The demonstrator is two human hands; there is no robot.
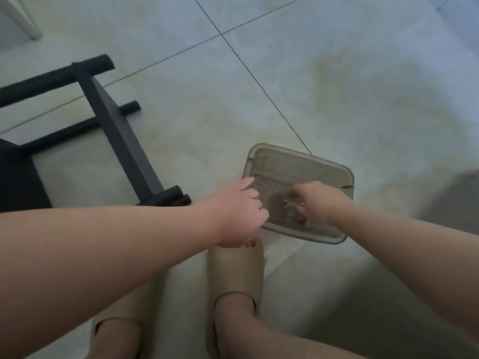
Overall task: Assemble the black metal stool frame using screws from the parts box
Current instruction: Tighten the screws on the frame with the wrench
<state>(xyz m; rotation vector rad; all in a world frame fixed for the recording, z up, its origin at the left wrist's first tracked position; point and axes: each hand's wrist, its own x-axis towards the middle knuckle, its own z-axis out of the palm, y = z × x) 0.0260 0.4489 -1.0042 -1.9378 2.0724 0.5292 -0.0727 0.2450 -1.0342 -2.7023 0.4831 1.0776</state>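
Note:
A translucent grey parts box (pixel 324 164) lies on the tiled floor just ahead of my feet. My left hand (pixel 239 211) grips its near left edge, the fingers curled over the rim. Inside the box my right hand (pixel 315 200) reaches down with its fingertips pinched on a small shiny screw (pixel 286 203). The black metal stool frame (pixel 116 125) lies on its side on the floor to the left, with its round legs pointing right and one end close to my left wrist.
My feet in beige slippers (pixel 236 268) stand directly below the box. A white furniture leg (pixel 23 16) stands at the top left. Dark grout lines (pixel 259 81) cross the pale floor tiles. A shadowed patch lies at the right edge.

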